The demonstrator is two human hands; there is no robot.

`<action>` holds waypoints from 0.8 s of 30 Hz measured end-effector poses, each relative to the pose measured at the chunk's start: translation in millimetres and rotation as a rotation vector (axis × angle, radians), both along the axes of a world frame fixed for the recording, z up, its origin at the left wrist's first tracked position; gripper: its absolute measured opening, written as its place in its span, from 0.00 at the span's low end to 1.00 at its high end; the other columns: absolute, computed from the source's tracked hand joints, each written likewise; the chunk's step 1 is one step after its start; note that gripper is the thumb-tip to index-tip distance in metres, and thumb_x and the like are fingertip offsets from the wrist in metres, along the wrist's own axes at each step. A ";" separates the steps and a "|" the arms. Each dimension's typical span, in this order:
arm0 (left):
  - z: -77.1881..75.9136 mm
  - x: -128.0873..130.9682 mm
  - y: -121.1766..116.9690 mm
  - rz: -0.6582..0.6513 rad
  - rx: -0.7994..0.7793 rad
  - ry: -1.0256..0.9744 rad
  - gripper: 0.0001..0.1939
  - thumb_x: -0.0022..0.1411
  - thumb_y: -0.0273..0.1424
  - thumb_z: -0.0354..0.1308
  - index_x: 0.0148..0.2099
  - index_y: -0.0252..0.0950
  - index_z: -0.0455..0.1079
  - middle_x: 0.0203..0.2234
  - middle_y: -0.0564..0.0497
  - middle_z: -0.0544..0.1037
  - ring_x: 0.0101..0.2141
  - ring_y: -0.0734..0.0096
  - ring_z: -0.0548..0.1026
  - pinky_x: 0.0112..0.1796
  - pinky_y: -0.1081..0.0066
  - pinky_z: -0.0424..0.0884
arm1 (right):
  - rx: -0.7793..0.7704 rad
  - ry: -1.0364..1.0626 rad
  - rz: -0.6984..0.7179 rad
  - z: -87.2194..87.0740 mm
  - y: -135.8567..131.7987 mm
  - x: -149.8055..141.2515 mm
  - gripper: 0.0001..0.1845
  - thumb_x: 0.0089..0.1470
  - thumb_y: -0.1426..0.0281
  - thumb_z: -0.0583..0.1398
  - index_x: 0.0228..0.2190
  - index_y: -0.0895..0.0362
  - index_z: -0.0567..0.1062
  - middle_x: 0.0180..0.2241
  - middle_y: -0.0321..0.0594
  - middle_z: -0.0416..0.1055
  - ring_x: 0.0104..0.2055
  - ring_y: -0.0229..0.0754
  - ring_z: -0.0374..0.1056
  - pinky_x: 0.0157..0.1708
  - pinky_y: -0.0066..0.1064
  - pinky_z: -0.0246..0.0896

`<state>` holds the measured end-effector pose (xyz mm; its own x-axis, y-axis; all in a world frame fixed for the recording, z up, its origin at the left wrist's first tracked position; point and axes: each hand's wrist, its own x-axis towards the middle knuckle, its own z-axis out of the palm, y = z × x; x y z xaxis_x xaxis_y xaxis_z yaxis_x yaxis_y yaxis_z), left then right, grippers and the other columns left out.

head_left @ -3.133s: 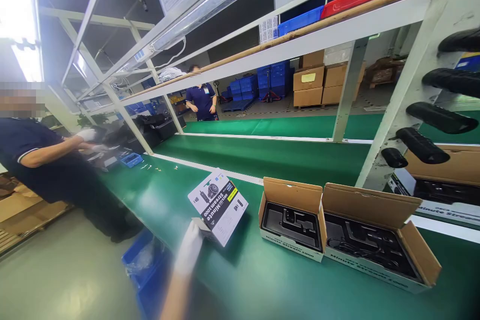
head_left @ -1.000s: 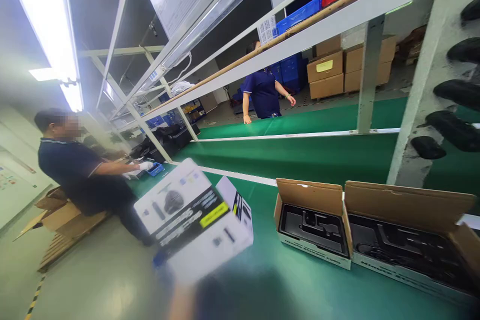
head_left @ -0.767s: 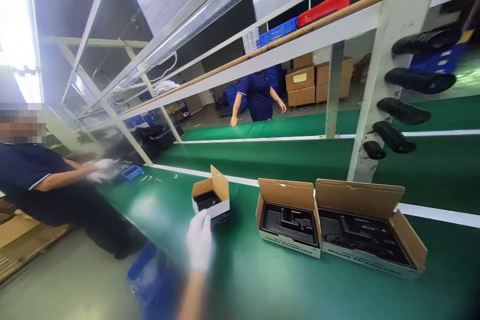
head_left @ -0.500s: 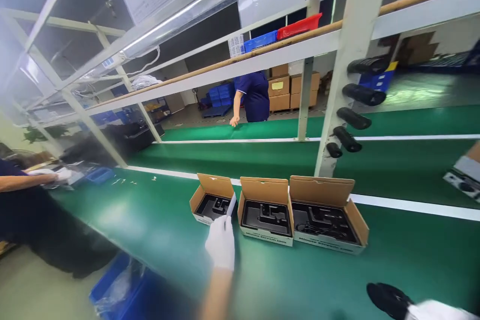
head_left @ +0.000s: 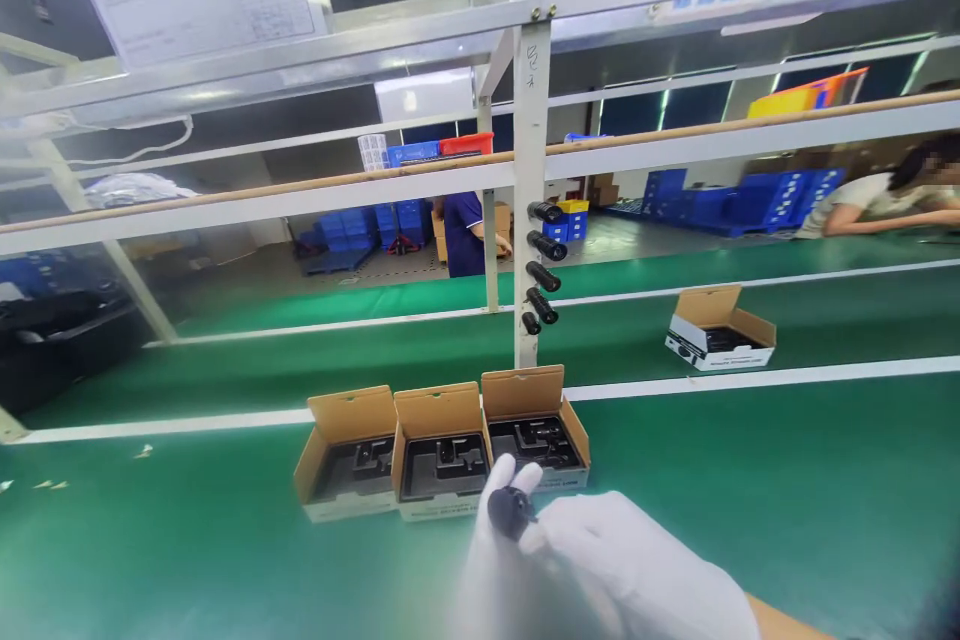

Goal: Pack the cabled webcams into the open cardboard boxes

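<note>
Both my hands wear white gloves and meet in front of the boxes. A small black piece with a rounded end (head_left: pixel 511 513) sits between them; its exact kind I cannot make out. My left hand (head_left: pixel 491 570) is closed around it, fingertips pointing up. My right hand (head_left: pixel 630 555) pinches at its right side, and its fingertips are partly hidden. Just beyond stand three open cardboard boxes side by side: a left box (head_left: pixel 352 507), a middle box (head_left: pixel 439 508) and a right box (head_left: pixel 571 476). Each has its lid up and a black moulded tray inside.
Another open box (head_left: pixel 739 357) stands farther off on the green surface (head_left: pixel 750 460). A white post (head_left: pixel 531 170) with several black rolls (head_left: pixel 546 247) rises behind the boxes. One person (head_left: pixel 465 230) stands beyond the line; another person (head_left: pixel 862 205) leans in at right.
My left hand has left the leftmost box. My right hand has brought the black piece in from the lower right, and both hands now meet on it. The view has turned right.
</note>
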<state>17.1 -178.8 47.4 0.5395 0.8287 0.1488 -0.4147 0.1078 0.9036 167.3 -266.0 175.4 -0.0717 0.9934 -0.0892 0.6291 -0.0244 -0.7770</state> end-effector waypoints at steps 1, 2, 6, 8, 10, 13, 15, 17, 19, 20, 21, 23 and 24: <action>5.5 -0.6 -2.8 -0.022 -0.017 -0.053 0.34 0.53 0.62 0.48 0.60 0.62 0.63 0.58 0.45 0.70 0.34 0.55 0.76 0.32 0.53 0.74 | 0.053 -0.037 0.032 0.3 3.6 -2.0 0.21 0.61 0.57 0.49 0.29 0.47 0.78 0.15 0.34 0.66 0.18 0.42 0.64 0.23 0.33 0.63; 11.1 -3.6 -3.9 -0.018 -0.025 -0.099 0.33 0.50 0.62 0.52 0.58 0.64 0.64 0.55 0.45 0.72 0.30 0.58 0.74 0.28 0.55 0.72 | 0.110 -0.076 0.063 0.8 10.0 0.0 0.19 0.60 0.58 0.51 0.28 0.48 0.78 0.17 0.34 0.68 0.20 0.41 0.65 0.23 0.31 0.63; 31.0 -22.5 1.9 0.010 -0.048 -0.225 0.25 0.47 0.56 0.63 0.46 0.52 0.72 0.32 0.47 0.75 0.22 0.71 0.66 0.23 0.68 0.67 | 0.367 -0.251 -0.024 7.7 69.7 46.8 0.13 0.57 0.61 0.55 0.27 0.52 0.75 0.30 0.35 0.73 0.34 0.41 0.69 0.37 0.31 0.62; 38.2 -27.4 5.0 0.013 -0.082 -0.277 0.21 0.53 0.55 0.60 0.40 0.45 0.72 0.23 0.52 0.69 0.20 0.76 0.62 0.24 0.73 0.65 | 0.442 -0.309 -0.271 9.7 112.5 82.5 0.14 0.58 0.59 0.54 0.28 0.54 0.72 0.33 0.40 0.72 0.37 0.45 0.68 0.38 0.34 0.60; 43.2 -28.1 5.9 0.011 -0.120 -0.320 0.21 0.58 0.55 0.56 0.37 0.42 0.70 0.18 0.54 0.64 0.19 0.79 0.58 0.23 0.76 0.61 | 0.503 -0.339 -0.629 6.4 152.2 112.1 0.16 0.52 0.54 0.60 0.30 0.54 0.69 0.32 0.39 0.72 0.35 0.45 0.67 0.36 0.34 0.59; 47.2 -25.7 4.4 0.004 -0.166 -0.348 0.21 0.61 0.53 0.54 0.34 0.39 0.68 0.16 0.57 0.61 0.15 0.83 0.51 0.19 0.79 0.53 | 0.532 -0.331 -0.773 -7.6 192.9 129.2 0.22 0.47 0.51 0.63 0.34 0.54 0.67 0.33 0.39 0.72 0.34 0.46 0.69 0.33 0.33 0.58; 48.9 -24.2 3.1 0.001 -0.189 -0.345 0.21 0.62 0.52 0.54 0.34 0.38 0.68 0.15 0.57 0.61 0.14 0.85 0.49 0.17 0.79 0.49 | 0.556 -0.313 -0.809 -18.3 207.0 124.9 0.23 0.47 0.50 0.63 0.36 0.54 0.66 0.33 0.39 0.72 0.34 0.46 0.70 0.32 0.33 0.59; 51.8 -23.1 2.1 0.001 -0.207 -0.330 0.21 0.61 0.52 0.54 0.33 0.38 0.68 0.15 0.57 0.62 0.13 0.85 0.51 0.16 0.79 0.49 | 0.586 -0.298 -0.837 -25.5 214.3 117.1 0.23 0.49 0.51 0.62 0.38 0.54 0.66 0.34 0.40 0.73 0.36 0.47 0.71 0.33 0.33 0.60; 57.1 -22.0 1.3 -0.003 -0.223 -0.305 0.22 0.62 0.52 0.53 0.33 0.38 0.67 0.16 0.56 0.64 0.13 0.84 0.54 0.16 0.78 0.51 | 0.606 -0.295 -0.847 -27.0 217.0 113.1 0.21 0.51 0.54 0.61 0.40 0.56 0.66 0.35 0.42 0.74 0.38 0.48 0.71 0.36 0.33 0.61; 60.6 -21.3 1.0 -0.004 -0.231 -0.290 0.22 0.63 0.52 0.53 0.33 0.37 0.68 0.17 0.56 0.64 0.14 0.83 0.56 0.17 0.78 0.53 | 0.609 -0.297 -0.837 -25.4 216.6 113.6 0.20 0.51 0.55 0.60 0.40 0.56 0.67 0.35 0.43 0.74 0.38 0.48 0.71 0.37 0.34 0.61; 64.6 -20.3 0.8 -0.004 -0.237 -0.275 0.21 0.64 0.50 0.52 0.33 0.37 0.68 0.17 0.56 0.65 0.15 0.82 0.58 0.18 0.78 0.56 | 0.606 -0.299 -0.815 -22.5 214.9 115.4 0.20 0.51 0.56 0.60 0.40 0.56 0.67 0.35 0.43 0.74 0.38 0.47 0.71 0.37 0.34 0.61; 72.3 -18.0 1.8 -0.001 -0.244 -0.248 0.17 0.66 0.45 0.52 0.34 0.36 0.68 0.19 0.55 0.66 0.17 0.80 0.62 0.21 0.77 0.61 | 0.585 -0.302 -0.746 -13.7 206.3 119.6 0.17 0.51 0.57 0.60 0.37 0.56 0.68 0.34 0.41 0.74 0.37 0.46 0.71 0.38 0.33 0.62; 75.3 -16.7 3.1 -0.002 -0.256 -0.243 0.15 0.67 0.43 0.52 0.35 0.36 0.68 0.20 0.55 0.66 0.18 0.80 0.63 0.22 0.77 0.62 | 0.568 -0.303 -0.711 -8.3 198.8 120.1 0.16 0.51 0.57 0.60 0.35 0.56 0.69 0.33 0.40 0.74 0.37 0.45 0.71 0.38 0.33 0.62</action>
